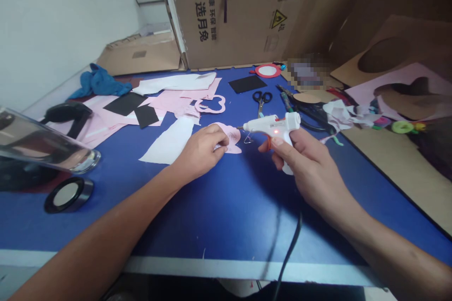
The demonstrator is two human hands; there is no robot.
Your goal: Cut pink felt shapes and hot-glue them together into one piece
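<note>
My right hand [300, 155] grips a white hot glue gun [270, 124] with a finger on its orange trigger and a small light lit on its side. The gun's nozzle points left, close to the edge of a pink paper cutout [231, 135] lying on the blue table. With closed fingers my left hand [205, 148] holds the cutout's left side, covering part of it. Just below the nozzle is a thin bent wire piece [248, 139]. White paper [169, 143] lies left of my left hand, and a pink paper outline [212, 105] sits beyond it.
Scissors [262, 99], a black card [247, 84] and a red-rimmed round piece [267, 71] lie farther back. A clear tumbler [45, 143] and its lid [68, 195] are at left. A cable [291, 249] hangs over the front edge. Cardboard [240, 19] stands behind.
</note>
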